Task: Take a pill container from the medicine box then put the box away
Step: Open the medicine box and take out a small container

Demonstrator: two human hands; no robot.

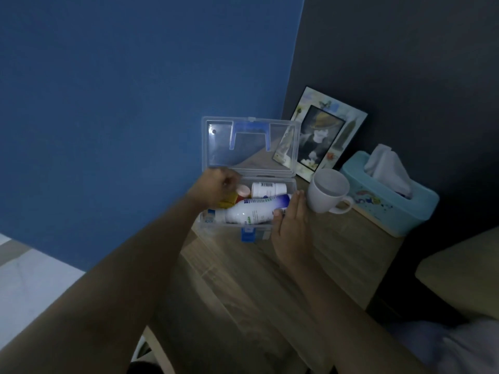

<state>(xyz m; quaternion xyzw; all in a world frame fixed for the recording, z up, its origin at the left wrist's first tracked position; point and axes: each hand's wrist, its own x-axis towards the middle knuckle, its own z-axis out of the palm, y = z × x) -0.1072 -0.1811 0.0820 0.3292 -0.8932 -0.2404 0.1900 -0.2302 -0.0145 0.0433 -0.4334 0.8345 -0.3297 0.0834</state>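
A clear medicine box point(244, 211) is seen on the wooden desk point(310, 252), its lid point(251, 147) raised. On the large white bottle point(256, 211) lying inside, only "B" and part of a green word can be read; a barcode shows on a smaller white pill container point(268, 189) behind it. The left hand point(216, 188) is blurred, its grip closed on something orange-capped point(242, 190). The right hand point(290, 228) is laid open against the box's right end. A white mug point(328, 190), a tissue box point(388, 203) and a picture frame point(321, 133) are crowded just beside.

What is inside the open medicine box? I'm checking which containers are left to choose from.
Inside the medicine box: a large white bottle lying on its side, a smaller white container behind it, and something yellow-orange with a pink cap. The left hand covers the rest.
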